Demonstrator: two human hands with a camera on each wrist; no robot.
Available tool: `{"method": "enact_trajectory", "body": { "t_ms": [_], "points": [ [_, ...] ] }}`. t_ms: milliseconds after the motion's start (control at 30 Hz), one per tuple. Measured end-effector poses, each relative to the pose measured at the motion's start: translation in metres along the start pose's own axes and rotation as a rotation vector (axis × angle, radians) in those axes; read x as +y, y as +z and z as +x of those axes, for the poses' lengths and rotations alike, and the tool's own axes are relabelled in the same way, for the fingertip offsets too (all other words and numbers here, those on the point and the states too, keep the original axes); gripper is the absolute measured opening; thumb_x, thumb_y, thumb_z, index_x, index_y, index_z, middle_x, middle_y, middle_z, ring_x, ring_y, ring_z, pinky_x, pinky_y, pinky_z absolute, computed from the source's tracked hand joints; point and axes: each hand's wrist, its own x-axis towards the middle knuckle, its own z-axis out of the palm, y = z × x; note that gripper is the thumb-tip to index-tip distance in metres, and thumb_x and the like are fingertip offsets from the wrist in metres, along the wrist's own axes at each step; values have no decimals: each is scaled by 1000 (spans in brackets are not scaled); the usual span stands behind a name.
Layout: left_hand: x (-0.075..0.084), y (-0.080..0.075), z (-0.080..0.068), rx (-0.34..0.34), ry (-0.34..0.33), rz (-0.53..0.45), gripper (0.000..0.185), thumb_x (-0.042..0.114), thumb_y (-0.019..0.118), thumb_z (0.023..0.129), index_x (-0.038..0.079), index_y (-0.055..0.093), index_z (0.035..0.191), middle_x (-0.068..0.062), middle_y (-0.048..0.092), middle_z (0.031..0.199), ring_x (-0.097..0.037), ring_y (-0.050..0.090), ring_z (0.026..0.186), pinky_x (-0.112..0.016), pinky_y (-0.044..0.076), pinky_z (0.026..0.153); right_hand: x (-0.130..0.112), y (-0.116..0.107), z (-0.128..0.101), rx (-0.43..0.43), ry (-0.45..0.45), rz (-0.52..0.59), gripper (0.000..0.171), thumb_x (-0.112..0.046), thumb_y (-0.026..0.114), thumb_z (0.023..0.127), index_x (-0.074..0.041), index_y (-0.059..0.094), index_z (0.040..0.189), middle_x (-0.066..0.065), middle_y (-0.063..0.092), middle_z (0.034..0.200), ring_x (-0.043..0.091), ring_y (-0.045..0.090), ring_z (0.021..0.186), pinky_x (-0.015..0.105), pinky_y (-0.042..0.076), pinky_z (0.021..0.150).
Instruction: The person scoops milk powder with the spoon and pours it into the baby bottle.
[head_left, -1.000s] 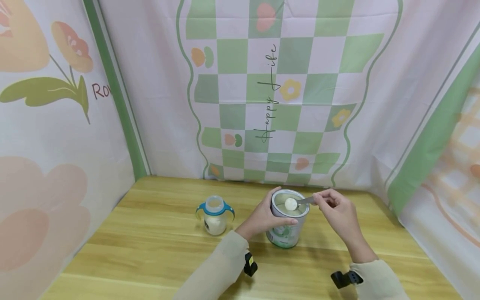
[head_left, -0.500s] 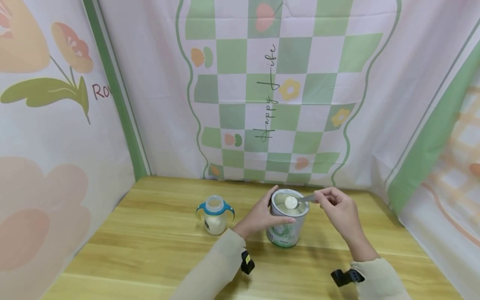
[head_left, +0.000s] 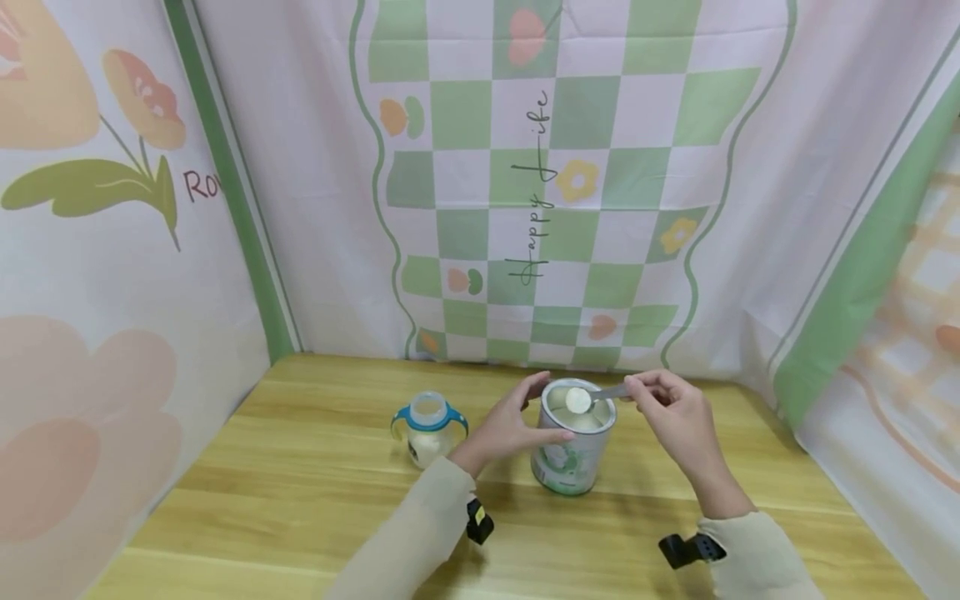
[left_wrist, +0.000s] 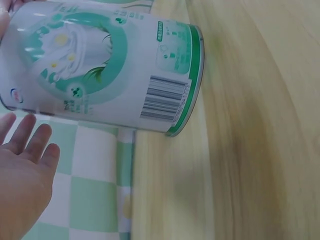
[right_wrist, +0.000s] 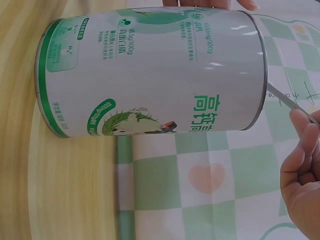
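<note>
A white and green milk powder can stands upright on the table, its top uncovered. Pale powder shows inside. My right hand pinches the grey handle of a scoop, whose round bowl holds heaped white powder at the can's mouth. In the right wrist view the scoop handle slants out past the rim. At the can's left side my left hand is spread, thumb tip overlapping the wall in the head view. The left wrist view shows fingers straight and a gap beside the can.
A baby bottle with a blue two-handled collar stands uncapped left of the can, pale contents inside; my left forearm partly covers it. The wooden table meets a checked curtain at the back, with printed cloth at both sides.
My left hand has loosened from the can and shifted left, its fingers spreading away from the wall. The scoop stays at the can's mouth with a slight move left.
</note>
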Motion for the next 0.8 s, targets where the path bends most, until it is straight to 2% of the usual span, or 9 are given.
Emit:
{"method": "enact_trajectory", "body": {
  "t_ms": [100,333,533,633,800],
  "points": [
    [1,-6,-1,-1,16,23,96,48,86,77,27,34,156,14,40,152,-16,38,139,-51,31,113,-4,0,1,-11,4,4,30,-36,65,99,-7,73,99,2,72,83,15,54,63,25,41,50],
    [3,-19,-4,9,56,104,88,46,83,82,23,38,154,9,44,151,-18,40,139,-46,32,114,-6,4,5,6,-9,24,29,-34,66,99,-5,72,98,15,73,87,14,61,68,23,45,52],
    [9,-31,-11,28,56,110,75,49,75,89,25,42,152,10,47,149,-18,39,140,-45,28,116,-8,9,7,8,-24,43,27,-31,66,100,-5,72,99,6,72,83,15,65,73,21,52,60],
    [10,-37,-13,36,66,100,72,46,74,90,23,42,151,7,47,149,-19,40,139,-44,28,116,-11,11,7,5,-16,62,27,-31,66,99,-5,72,99,5,72,83,13,64,72,21,49,57],
    [11,-47,-18,57,82,105,66,36,74,93,21,44,150,6,49,147,-19,41,138,-41,28,116,-16,17,7,4,-3,99,28,-32,67,99,-4,71,98,9,73,84,12,55,63,24,41,50]
  ]
}}
